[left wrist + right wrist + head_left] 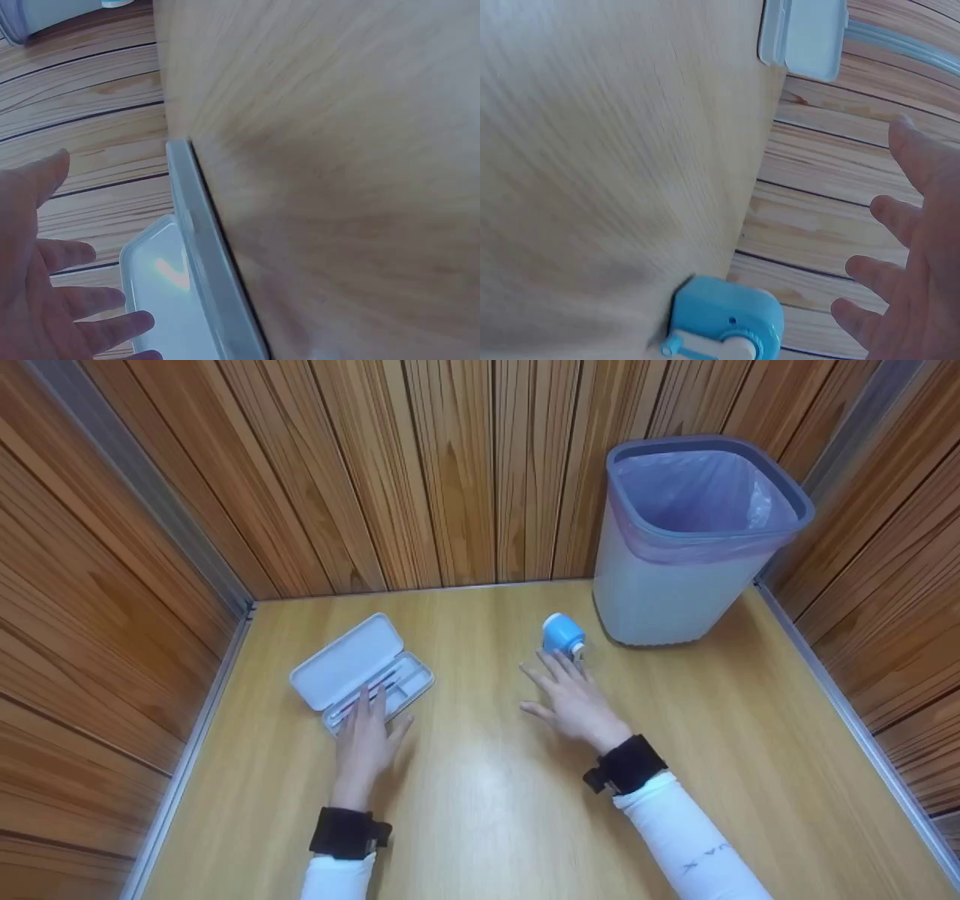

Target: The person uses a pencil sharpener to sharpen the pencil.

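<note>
On the left of the table a pale pencil case (346,661) lies with its lid folded back. Slim pencils or pens (388,679) lie in its tray. My left hand (365,744) hovers over the near side of the case, fingers spread and holding nothing; the left wrist view shows its fingertips beside the case (201,247). A blue hand-crank pencil sharpener (562,633) with a white crank stands right of the middle. Just in front of it is my right hand (576,706), fingers extended, overlapping its lower edge. In the right wrist view the sharpener (712,304) sits apart from those fingers.
A pale waste bin (675,592) with a grey rim and a pinkish liner stands at the back right, close behind the sharpener. Wood-plank walls (465,472) enclose the table (480,810) at the back and both sides, with metal strips along the edges.
</note>
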A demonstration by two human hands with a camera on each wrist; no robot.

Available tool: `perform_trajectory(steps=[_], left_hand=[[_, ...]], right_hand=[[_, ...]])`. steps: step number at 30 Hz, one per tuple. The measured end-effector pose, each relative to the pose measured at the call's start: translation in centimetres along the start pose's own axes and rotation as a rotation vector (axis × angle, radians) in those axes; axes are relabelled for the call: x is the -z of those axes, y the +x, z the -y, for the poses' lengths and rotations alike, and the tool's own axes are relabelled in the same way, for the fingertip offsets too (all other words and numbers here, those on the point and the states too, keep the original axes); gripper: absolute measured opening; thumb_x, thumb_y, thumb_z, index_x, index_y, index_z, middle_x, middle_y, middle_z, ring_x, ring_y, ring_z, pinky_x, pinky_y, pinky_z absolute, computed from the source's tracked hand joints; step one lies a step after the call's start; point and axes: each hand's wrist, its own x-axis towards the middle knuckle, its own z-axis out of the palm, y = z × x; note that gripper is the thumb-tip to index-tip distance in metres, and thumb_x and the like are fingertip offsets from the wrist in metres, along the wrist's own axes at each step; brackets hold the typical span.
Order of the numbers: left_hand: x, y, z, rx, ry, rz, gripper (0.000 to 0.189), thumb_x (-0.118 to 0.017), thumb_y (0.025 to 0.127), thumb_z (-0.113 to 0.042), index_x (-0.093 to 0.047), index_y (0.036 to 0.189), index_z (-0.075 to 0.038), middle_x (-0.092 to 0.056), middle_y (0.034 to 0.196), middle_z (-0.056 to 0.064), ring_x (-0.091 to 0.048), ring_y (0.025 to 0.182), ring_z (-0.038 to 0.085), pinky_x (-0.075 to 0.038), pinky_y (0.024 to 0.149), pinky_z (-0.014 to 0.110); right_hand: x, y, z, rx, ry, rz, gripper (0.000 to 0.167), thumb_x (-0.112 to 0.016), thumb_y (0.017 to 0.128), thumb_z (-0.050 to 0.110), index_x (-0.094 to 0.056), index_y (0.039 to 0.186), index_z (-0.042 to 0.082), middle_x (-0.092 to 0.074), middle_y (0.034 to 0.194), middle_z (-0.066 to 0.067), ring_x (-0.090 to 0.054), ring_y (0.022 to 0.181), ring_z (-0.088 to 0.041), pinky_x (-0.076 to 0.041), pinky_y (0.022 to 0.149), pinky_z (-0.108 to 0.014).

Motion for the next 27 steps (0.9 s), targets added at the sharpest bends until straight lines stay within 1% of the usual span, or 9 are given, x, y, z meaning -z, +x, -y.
perform_trajectory(steps=[4, 7, 13, 18, 22, 24, 27], left_hand=[[-0.6, -0.2, -0.3, 0.024, 0.008, 0.035, 0.073, -0.058, 0.095, -0.045, -0.037, 0.148, 0.0, -0.026, 0.152, 0.032, -0.032, 0.136, 0.049, -0.026, 0.109, 0.062], [-1.1, -0.2, -0.4, 0.044, -0.001, 0.049, 0.073, -0.06, 0.095, -0.044, -0.039, 0.147, 0.001, -0.028, 0.151, 0.033, -0.032, 0.135, 0.049, -0.026, 0.11, 0.061], [-1.9, -0.2, -0.6, 0.058, -0.01, 0.074, 0.073, -0.059, 0.095, -0.043, -0.039, 0.146, 0.004, -0.031, 0.149, 0.033, -0.032, 0.135, 0.048, -0.03, 0.109, 0.059], [-2.4, -0.3, -0.8, 0.06, -0.017, 0.079, 0.073, -0.06, 0.095, -0.043, -0.039, 0.146, 0.005, -0.03, 0.149, 0.033, -0.035, 0.134, 0.049, -0.032, 0.107, 0.059], [-2.8, -0.4, -0.8, 0.045, -0.006, 0.062, 0.072, -0.061, 0.094, -0.043, -0.042, 0.143, 0.007, -0.033, 0.147, 0.034, -0.039, 0.13, 0.049, -0.034, 0.105, 0.06], [-3.0, -0.4, -0.9, 0.042, -0.006, 0.059, 0.072, -0.062, 0.094, -0.041, -0.042, 0.142, 0.008, -0.034, 0.146, 0.034, -0.04, 0.13, 0.049, -0.033, 0.105, 0.061], [-3.2, -0.3, -1.0, 0.052, -0.021, 0.073, 0.072, -0.063, 0.094, -0.039, -0.04, 0.143, 0.009, -0.033, 0.147, 0.033, -0.037, 0.132, 0.049, -0.027, 0.107, 0.064]], right_hand=[[-0.8, 0.7, 0.9, 0.031, -0.02, 0.027, 0.066, -0.051, 0.097, 0.054, -0.037, 0.153, 0.02, -0.027, 0.157, -0.017, -0.021, 0.143, -0.042, -0.014, 0.111, -0.066], [-1.4, 1.0, 1.4, 0.049, -0.028, 0.051, 0.067, -0.05, 0.097, 0.054, -0.037, 0.153, 0.02, -0.028, 0.157, -0.017, -0.024, 0.142, -0.042, -0.018, 0.111, -0.064], [-2.6, 1.8, 2.3, 0.076, -0.02, 0.1, 0.066, -0.048, 0.098, 0.054, -0.034, 0.154, 0.021, -0.028, 0.157, -0.016, -0.027, 0.141, -0.041, -0.024, 0.11, -0.063], [-3.4, 2.7, 3.0, 0.089, 0.0, 0.147, 0.067, -0.047, 0.098, 0.055, -0.034, 0.154, 0.021, -0.027, 0.158, -0.015, -0.028, 0.141, -0.039, -0.028, 0.108, -0.063], [-4.0, 3.3, 3.7, 0.092, 0.013, 0.163, 0.066, -0.05, 0.098, 0.053, -0.035, 0.153, 0.02, -0.028, 0.158, -0.014, -0.029, 0.141, -0.038, -0.029, 0.108, -0.062], [-4.3, 3.6, 4.0, 0.1, 0.005, 0.173, 0.066, -0.05, 0.098, 0.053, -0.036, 0.153, 0.02, -0.028, 0.158, -0.013, -0.029, 0.141, -0.038, -0.029, 0.108, -0.062], [-4.7, 4.0, 4.7, 0.106, -0.001, 0.203, 0.065, -0.048, 0.098, 0.054, -0.035, 0.154, 0.023, -0.026, 0.159, -0.012, -0.028, 0.142, -0.038, -0.028, 0.109, -0.061]])
